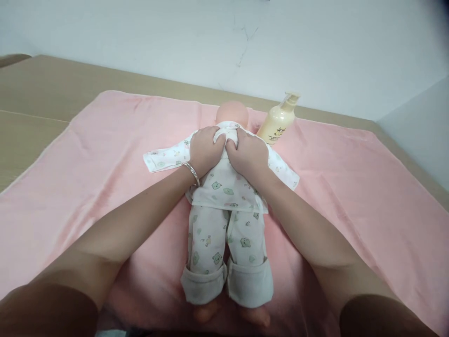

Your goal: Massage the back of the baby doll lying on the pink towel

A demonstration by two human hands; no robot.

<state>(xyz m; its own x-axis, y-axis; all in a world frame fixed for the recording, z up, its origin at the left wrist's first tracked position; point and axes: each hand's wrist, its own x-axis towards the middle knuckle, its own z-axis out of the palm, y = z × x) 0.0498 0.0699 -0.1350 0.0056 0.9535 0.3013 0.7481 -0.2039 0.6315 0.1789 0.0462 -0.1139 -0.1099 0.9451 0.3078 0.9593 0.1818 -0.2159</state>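
Doll (228, 194): face not visible, hands hidden within shirt sleeves. Feet (257, 316) soft and dim, toes can't be made out. Left hand (207, 149) and right hand (249, 152) cover much of shirt's upper part (229, 125); fingertips mostly out of sight, can't tell if pinching cloth or only pressing. Pump bottle (278, 120): base hidden, small label lines unreadable. Pink blanket (368, 192) runs off left, right, bottom edges. Dark sleeves (49, 309) cropped at bottom corners. Brown object (14, 59) cut by left edge, unidentifiable.
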